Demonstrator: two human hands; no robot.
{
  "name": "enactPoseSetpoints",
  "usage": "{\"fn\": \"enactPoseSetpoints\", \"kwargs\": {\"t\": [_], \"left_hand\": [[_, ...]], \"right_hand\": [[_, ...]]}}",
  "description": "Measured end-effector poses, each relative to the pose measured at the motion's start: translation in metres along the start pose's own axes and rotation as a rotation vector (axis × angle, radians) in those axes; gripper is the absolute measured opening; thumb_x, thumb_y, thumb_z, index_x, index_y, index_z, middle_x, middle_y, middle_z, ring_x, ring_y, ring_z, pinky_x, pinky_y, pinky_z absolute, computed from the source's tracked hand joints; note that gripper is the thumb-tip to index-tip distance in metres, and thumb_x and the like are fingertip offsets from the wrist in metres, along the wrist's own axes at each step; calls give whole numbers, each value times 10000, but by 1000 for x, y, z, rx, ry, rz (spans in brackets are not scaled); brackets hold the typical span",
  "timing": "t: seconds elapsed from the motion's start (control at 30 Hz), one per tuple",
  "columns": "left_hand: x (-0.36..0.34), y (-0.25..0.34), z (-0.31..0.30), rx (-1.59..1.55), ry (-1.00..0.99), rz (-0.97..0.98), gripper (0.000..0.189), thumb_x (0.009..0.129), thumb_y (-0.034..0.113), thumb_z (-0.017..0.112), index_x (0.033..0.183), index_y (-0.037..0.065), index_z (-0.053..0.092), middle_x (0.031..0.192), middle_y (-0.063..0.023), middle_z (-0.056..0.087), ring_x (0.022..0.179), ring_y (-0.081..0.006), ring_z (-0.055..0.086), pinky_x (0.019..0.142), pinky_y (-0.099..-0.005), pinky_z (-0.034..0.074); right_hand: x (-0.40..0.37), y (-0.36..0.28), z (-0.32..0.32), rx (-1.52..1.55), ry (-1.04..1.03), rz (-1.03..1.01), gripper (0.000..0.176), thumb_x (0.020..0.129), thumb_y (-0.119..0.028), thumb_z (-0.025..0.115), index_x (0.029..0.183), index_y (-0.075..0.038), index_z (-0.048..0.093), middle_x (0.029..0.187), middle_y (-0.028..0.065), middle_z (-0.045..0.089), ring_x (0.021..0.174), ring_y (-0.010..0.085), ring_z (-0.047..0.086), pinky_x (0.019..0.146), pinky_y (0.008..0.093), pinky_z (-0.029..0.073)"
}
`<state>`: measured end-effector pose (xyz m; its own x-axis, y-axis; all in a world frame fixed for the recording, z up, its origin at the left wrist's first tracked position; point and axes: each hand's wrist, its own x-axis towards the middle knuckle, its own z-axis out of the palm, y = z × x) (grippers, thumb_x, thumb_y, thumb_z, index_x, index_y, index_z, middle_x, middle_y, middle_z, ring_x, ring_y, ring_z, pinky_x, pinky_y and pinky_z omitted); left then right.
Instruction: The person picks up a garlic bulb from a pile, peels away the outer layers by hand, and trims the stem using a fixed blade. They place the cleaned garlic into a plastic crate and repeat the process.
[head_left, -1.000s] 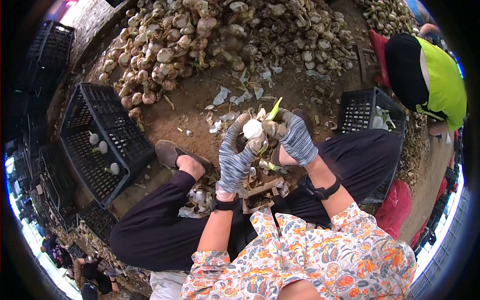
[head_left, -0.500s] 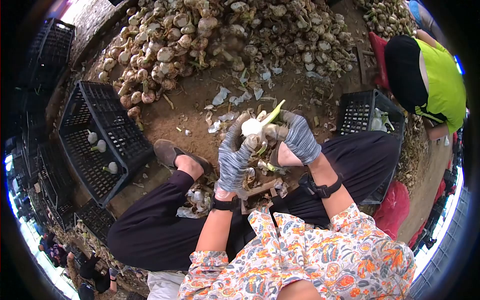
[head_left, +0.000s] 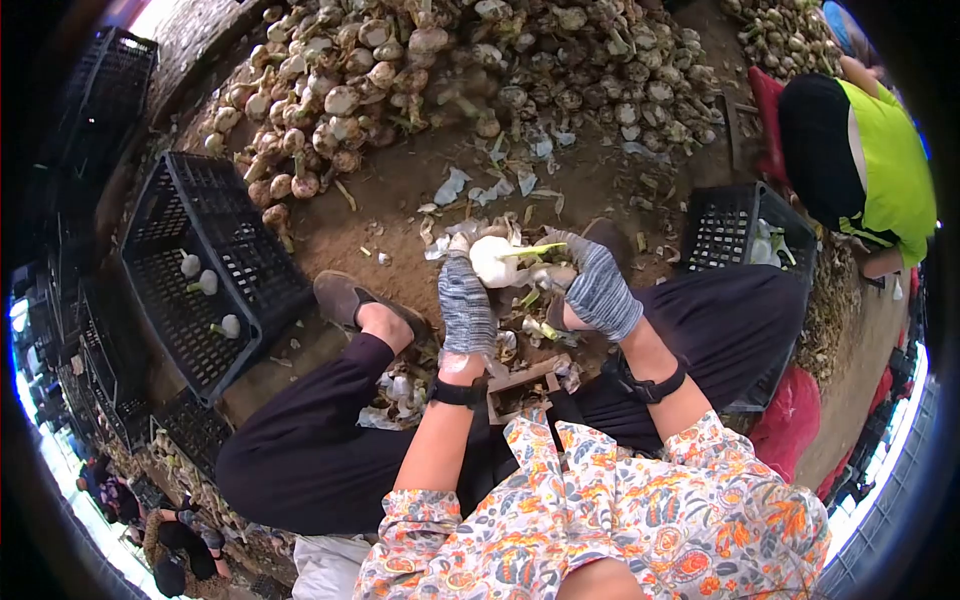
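Head view, from the left: a black plastic crate [head_left: 238, 275] stands tilted on the ground, with a few pale garlic bulbs [head_left: 208, 282] lying apart inside it. Right of it, on the far side, spreads a large heap of soil-stained garlic [head_left: 345, 100]. Nearer, at the middle, the gloved left hand [head_left: 466, 298] is closed round the left side of a white garlic bulb [head_left: 491, 262], which is held above the bare ground with its green stem [head_left: 538, 249] pointing right.

That bulb looks light enough for one hand to carry. Its body should be firm, giving little under a squeeze, while its smooth, pale surface may slide a little against the knitted glove. Any thin skin on it would probably tear easily, and hard pressure could bruise the cloves. The best hold seems to be round the widest part of the body, fingers behind and thumb in front; the stem offers a handle too, but probably bends or snaps if it takes the strain.

Just right of the bulb, the gloved right hand [head_left: 606, 292] has its fingers bent toward the stem; whether they pinch anything cannot be told. Farther right, beyond the knee, another black crate [head_left: 712, 222] holds more pale garlic [head_left: 766, 248], and past it sits a person in a yellow-green shirt [head_left: 890, 150].
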<state>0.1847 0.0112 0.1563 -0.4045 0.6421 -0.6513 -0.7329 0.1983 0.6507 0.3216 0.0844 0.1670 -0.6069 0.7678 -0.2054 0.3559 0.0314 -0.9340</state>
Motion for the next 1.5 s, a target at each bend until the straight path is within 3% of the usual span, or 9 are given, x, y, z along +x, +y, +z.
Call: {"fn": "enactPoseSetpoints", "kwargs": {"t": [0.07, 0.37, 0.47, 0.77, 1.0, 1.13, 1.2, 1.27, 1.5], "left_hand": [[0, 0, 2, -41, -3, -211, 460, 911, 470, 324, 980, 111, 602, 628, -15, 589, 382, -86, 455, 312, -195, 322], [0, -8, 8, -145, -1, -272, 521, 885, 524, 337, 875, 79, 607, 568, -11, 563, 345, -97, 427, 295, -204, 315], [-3, 5, -2, -395, -220, -326, 554, 876, 553, 335, 956, 63, 583, 644, -36, 586, 390, -115, 455, 328, -222, 348], [3, -15, -4, -298, -150, -193, 432, 936, 406, 349, 1084, 47, 540, 905, -76, 614, 714, -148, 590, 566, -256, 500], [29, -59, -27, 214, -65, 147, 489, 896, 468, 410, 1169, 70, 489, 837, -74, 614, 605, -155, 576, 484, -264, 476], [1, -28, -12, -102, -210, -112, 493, 864, 417, 522, 1171, 34, 479, 912, -81, 608, 668, -158, 597, 549, -262, 499], [-5, -25, -8, 332, -310, 229, 539, 841, 345, 596, 1230, 5, 443, 1073, -70, 560, 945, -168, 547, 818, -275, 457], [-2, -21, -13, 196, -361, 105, 632, 774, 342, 677, 1257, 19, 427, 1128, -73, 531, 1002, -153, 522, 853, -270, 441], [-8, -11, -6, -155, -438, 12, 620, 714, 245, 717, 1231, 38, 443, 1142, -110, 524, 981, -198, 555, 719, -285, 521]], "right_hand": [[2, 1, -1, -85, 43, -91, 291, 732, -109, 614, 981, 37, 572, 837, 187, 621, 703, 238, 600, 640, 319, 484], [4, 27, -4, 153, 77, 76, 224, 774, -68, 581, 984, 8, 563, 870, 143, 628, 680, 183, 594, 596, 286, 489], [10, 32, -34, 1042, 104, 290, 151, 807, 5, 532, 950, -40, 542, 902, 123, 608, 679, 80, 559, 522, 216, 433], [11, -8, 4, 251, 45, -6, 276, 770, -84, 643, 1026, -8, 572, 1031, 98, 607, 842, 141, 591, 775, 266, 484], [11, -4, -2, 194, -53, 79, 260, 731, -95, 658, 961, 0, 581, 901, 87, 635, 794, 149, 588, 741, 275, 475], [10, 25, 1, -9, 101, -20, 221, 718, -62, 637, 924, 3, 589, 868, 105, 637, 777, 143, 596, 700, 269, 478], [9, 14, -3, -111, 110, -75, 223, 733, -74, 637, 936, 4, 588, 868, 108, 635, 777, 154, 600, 700, 276, 480], [8, 12, -5, -213, 117, -127, 227, 747, -86, 636, 949, 5, 588, 868, 111, 634, 777, 165, 604, 699, 283, 482], [9, 24, -22, 769, 50, 285, 223, 794, -86, 625, 977, 34, 579, 849, 77, 624, 771, 152, 613, 666, 263, 504]]}}
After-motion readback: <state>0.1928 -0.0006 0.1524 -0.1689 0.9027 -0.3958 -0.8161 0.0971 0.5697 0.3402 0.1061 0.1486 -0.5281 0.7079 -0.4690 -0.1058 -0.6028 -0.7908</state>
